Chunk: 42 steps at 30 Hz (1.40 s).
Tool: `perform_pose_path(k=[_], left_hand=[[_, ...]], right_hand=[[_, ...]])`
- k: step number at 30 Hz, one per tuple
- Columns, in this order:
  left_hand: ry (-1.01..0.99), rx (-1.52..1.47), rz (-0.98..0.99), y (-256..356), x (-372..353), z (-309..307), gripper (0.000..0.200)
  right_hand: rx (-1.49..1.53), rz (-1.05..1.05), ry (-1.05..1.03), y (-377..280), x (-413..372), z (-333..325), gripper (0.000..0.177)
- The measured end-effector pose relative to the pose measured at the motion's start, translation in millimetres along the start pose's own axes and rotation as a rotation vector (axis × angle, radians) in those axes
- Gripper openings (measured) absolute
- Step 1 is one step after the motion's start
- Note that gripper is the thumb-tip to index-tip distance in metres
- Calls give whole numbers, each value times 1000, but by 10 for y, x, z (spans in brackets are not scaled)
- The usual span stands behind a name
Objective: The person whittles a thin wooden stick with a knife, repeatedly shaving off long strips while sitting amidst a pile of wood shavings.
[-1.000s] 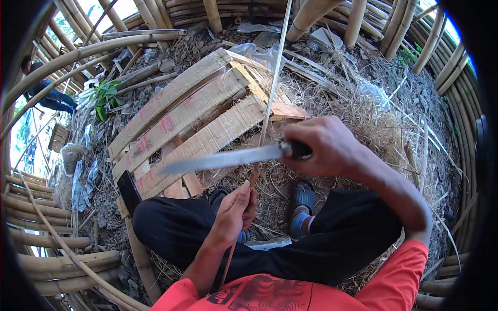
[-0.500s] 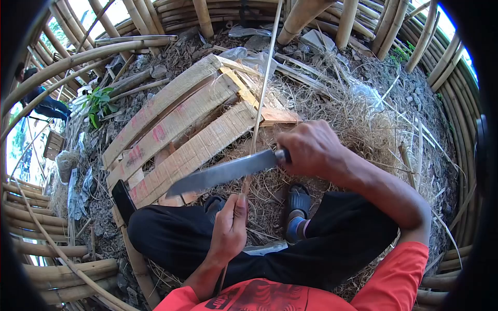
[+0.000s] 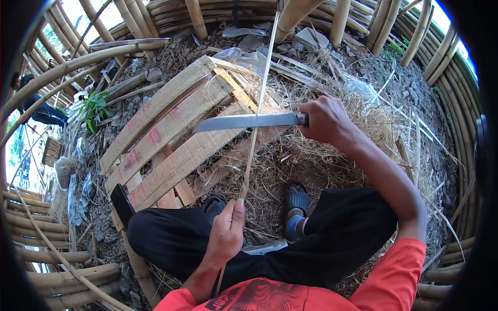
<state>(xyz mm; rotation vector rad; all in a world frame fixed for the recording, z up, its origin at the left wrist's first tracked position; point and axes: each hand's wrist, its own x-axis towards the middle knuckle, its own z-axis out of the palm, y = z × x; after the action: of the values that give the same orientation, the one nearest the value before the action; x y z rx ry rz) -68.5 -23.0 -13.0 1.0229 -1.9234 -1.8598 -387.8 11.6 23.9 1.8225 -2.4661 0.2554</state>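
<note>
My left hand [image 3: 227, 228] is closed round a long, thin bamboo strip [image 3: 252, 150], thumb lying along it. From the fist the strip runs up and away toward the fence, and its lower end comes out below by my wrist. My right hand [image 3: 327, 120] grips the dark handle of a large knife [image 3: 244, 122]. The broad blade points left and crosses the strip well above my left hand, overlapping it in this view. Fine curled shavings [image 3: 290, 160] cover the ground beneath.
A slatted wooden pallet [image 3: 171, 129] lies ahead to the left, with a black phone-like object [image 3: 122, 205] at its near corner. Bamboo poles [image 3: 290, 18] and a fence surround the spot. Another person [image 3: 41, 106] is at the far left. My sandalled foot [image 3: 296, 207] rests on the shavings.
The knife and my right hand have moved up and away along the strip, and the blade has swung closer to level. My left hand has stayed nearly in place, holding the strip.
</note>
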Motion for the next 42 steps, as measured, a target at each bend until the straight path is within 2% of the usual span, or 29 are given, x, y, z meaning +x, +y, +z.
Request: perform_pose_path(k=[6, 10, 11, 14, 18, 22, 25, 28, 34, 35, 37, 38, 40, 41, 42], left_hand=[[-39, 97, -42, 5, -157, -50, 37], [-47, 93, -32, -14, -310, -21, 36], [-28, 131, -51, 8, -350, -23, 36], [-35, 167, -7, 58, -482, -63, 37], [-32, 168, -59, -3, -615, -85, 37], [-45, 145, -118, -42, -783, -125, 37], [-66, 77, -178, -79, -891, -152, 35], [-24, 265, -39, -27, -954, -188, 35], [-66, 177, -97, -17, -982, -190, 38], [-80, 188, -115, -20, -1024, -190, 39], [-101, 228, -155, -43, -1167, -296, 40], [-96, 123, -198, -119, -1162, -315, 39], [-91, -99, -282, -314, -1107, -329, 39], [-155, -224, -461, -278, -1084, -323, 36], [-194, -253, -503, -286, -1031, -335, 35]], right_hand=[[-14, 199, 2, 326, 27, -7, 11], [-135, 115, 12, 351, -29, -23, 19], [-45, 193, -29, 384, 13, -40, 17], [-70, 193, 28, 525, 39, -66, 16], [-64, 261, -6, 631, 92, -13, 12], [-64, 332, 48, 911, 95, -45, 18], [-74, 460, -26, 1062, 96, -43, 18], [-102, 536, -32, 1263, 69, -107, 20], [-134, 741, -78, 1380, 2, -209, 29], [21, 884, -67, 1708, -15, -159, 31], [-19, 1012, 22, 2040, -294, -288, 36], [-71, 1028, 104, 2127, -347, -334, 37], [10, 1019, 221, 2165, -375, -277, 40], [57, 1020, 273, 2161, -423, -203, 42], [68, 919, 264, 2153, -447, -123, 42]])
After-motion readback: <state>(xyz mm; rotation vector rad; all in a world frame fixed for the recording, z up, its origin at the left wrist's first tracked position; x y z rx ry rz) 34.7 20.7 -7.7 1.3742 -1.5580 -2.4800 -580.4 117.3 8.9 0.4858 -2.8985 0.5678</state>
